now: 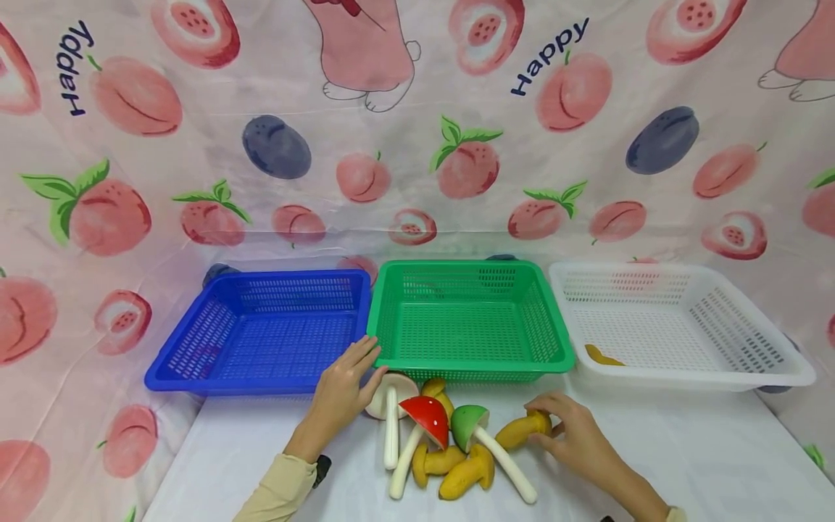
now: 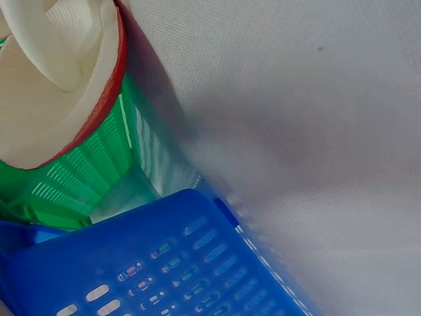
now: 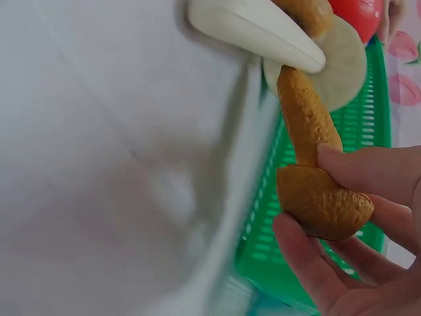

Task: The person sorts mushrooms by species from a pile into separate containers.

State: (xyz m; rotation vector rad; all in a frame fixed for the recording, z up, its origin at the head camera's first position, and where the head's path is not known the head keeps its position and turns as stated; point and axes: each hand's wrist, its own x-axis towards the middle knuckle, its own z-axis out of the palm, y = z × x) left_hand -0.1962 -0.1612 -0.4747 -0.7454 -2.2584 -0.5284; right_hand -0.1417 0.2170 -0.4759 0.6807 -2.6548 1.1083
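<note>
My right hand (image 1: 574, 433) pinches a yellow-brown toy mushroom (image 1: 515, 433) by its cap, thumb on one side and fingers on the other, as the right wrist view shows close up. My left hand (image 1: 341, 388) has its fingers extended beside the brown-rimmed mushroom with a white stem (image 1: 391, 435), near where the blue and green baskets meet. Between the hands lie a red-capped mushroom (image 1: 427, 417), a green-capped mushroom (image 1: 471, 426) and several more yellow-brown mushrooms (image 1: 464, 477). In the left wrist view, a white-stemmed mushroom (image 2: 39, 125) shows its pale underside; the left fingers are not visible there.
Across the back stand a blue basket (image 1: 254, 383), a green basket (image 1: 470, 367) and a white basket (image 1: 691, 378). One yellow-brown mushroom (image 1: 601, 355) lies inside the white one. White cloth (image 1: 659, 428) covers the table, and a fruit-printed curtain (image 1: 404, 145) hangs behind the baskets.
</note>
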